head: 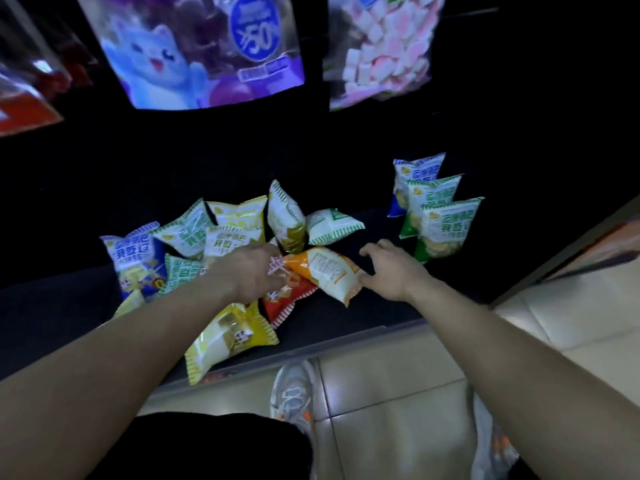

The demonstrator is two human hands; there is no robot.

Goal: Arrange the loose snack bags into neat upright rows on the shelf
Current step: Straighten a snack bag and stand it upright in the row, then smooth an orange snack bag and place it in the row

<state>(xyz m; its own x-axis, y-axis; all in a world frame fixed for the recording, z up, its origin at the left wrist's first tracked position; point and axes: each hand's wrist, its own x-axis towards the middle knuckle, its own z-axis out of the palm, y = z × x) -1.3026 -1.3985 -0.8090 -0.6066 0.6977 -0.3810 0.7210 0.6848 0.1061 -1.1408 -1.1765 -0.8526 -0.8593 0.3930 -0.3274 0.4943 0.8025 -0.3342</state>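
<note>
Both arms are reaching onto the dark shelf (pixel 388 317), where the orange snack bag (pixel 327 276) is lying on its side between the two hands, on top of a red bag (pixel 289 301). The left hand (pixel 254 271) is pressing against the orange bag's crimped end; its fingertips are hiding among the bags, so I cannot tell whether it is gripping or only touching. The right hand (pixel 389 271) is hovering wide, its fingers arching loosely and its thumb touching the bag's other end. To the left and behind, the loose pile (pixel 194 237) of blue, green and yellow bags is leaning in all directions, with a gold bag (pixel 285 220) standing nearly upright and a green bag (pixel 332 226) lying flat just beside it. A yellow bag (pixel 227 341) is hanging over the shelf's front edge under the left forearm. Well apart on the right, three bags are standing upright in a row (pixel 434 206), a blue one at the back and two green ones in front. Above, a cat-printed bag (pixel 204 53) and a bag of pink-and-white sweets (pixel 381 53) are hanging. A grey shoe (pixel 294 393) is resting on the tiled floor (pixel 391 379).
</note>
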